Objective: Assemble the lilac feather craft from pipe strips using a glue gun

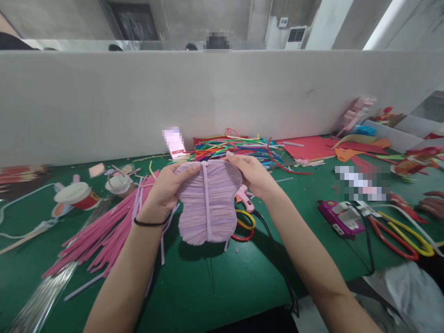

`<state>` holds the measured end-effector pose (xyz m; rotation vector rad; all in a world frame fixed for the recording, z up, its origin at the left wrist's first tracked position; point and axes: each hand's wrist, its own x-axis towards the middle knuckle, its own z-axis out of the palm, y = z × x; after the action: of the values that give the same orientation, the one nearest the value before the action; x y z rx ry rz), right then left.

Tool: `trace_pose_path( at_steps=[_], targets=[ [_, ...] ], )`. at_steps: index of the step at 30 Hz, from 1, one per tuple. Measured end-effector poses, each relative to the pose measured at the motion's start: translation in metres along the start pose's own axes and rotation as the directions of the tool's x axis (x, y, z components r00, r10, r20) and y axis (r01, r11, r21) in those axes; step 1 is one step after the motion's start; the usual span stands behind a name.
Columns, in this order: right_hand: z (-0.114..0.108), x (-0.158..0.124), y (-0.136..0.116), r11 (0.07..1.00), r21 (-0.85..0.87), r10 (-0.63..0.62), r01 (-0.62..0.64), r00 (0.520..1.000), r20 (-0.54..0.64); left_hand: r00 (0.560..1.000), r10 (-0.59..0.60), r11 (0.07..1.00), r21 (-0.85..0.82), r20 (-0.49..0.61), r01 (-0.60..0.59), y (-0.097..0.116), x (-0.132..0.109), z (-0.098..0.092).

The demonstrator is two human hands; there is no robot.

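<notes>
Between my hands, above the green table, is a lilac pipe-cleaner panel (222, 203). It has a wavy outline, side-by-side strips and one strip running down its middle. My left hand (169, 187) grips its upper left edge, thumb lying on the front. At the upper right edge, my right hand (248, 169) pinches the border with thumb and fingertips. Behind the panel on the right lie a pink glue gun (245, 199) and scissors with yellow and red handles (248, 221), both partly hidden. A bundle of pink pipe cleaners (104, 231) lies beside my left forearm.
Multicoloured pipe cleaners (236, 150) lie along the white partition (208, 97), near a phone (174, 143). Red sheets (308, 147) are farther right. A purple power strip (340, 219) and larger scissors (398, 236) lie right. Cups (78, 196) stand left. Another person's hand (433, 203) shows at the right edge.
</notes>
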<state>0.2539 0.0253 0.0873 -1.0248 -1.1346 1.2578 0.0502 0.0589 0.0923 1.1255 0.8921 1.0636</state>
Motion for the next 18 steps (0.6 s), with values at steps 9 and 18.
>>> trace_pose_path(
  at_steps=[9,18],
  targets=[
    [0.008,0.002,0.009,0.987,-0.057,-0.158,0.152,0.98,-0.12,1.0,0.011,1.0,0.01,0.015,-0.011,-0.001,0.001,-0.001],
    [0.007,0.003,0.007,0.992,-0.014,-0.123,0.123,0.984,-0.126,1.0,0.017,0.999,-0.027,0.011,-0.016,0.002,0.0,-0.005]
  ],
)
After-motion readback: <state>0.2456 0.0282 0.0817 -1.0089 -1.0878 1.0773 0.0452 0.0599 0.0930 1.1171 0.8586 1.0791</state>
